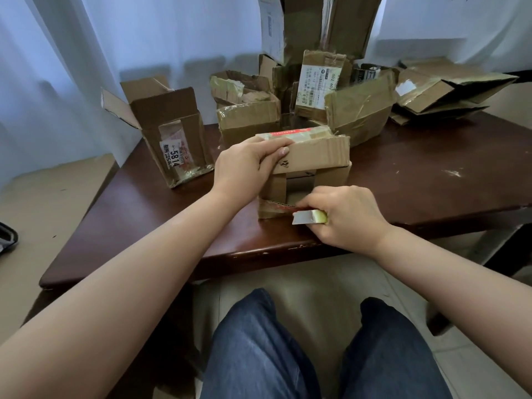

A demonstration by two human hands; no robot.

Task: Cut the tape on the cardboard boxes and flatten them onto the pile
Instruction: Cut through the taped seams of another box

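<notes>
On the dark brown wooden worktop (431,180), the left hand (244,168) gripped the small brown cardboard box (313,159) by its top edge. The right hand (348,217) was closed around a yellow-handled utility knife (309,218) at the box's taped bottom edge. Flattened brown cardboard pile (443,90) lay far right.

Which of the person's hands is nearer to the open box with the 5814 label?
Left. The left hand grips the top of the box being cut, just right of the 5814 box. The right hand holds the cutter, farther right and nearer the table edge.
</notes>
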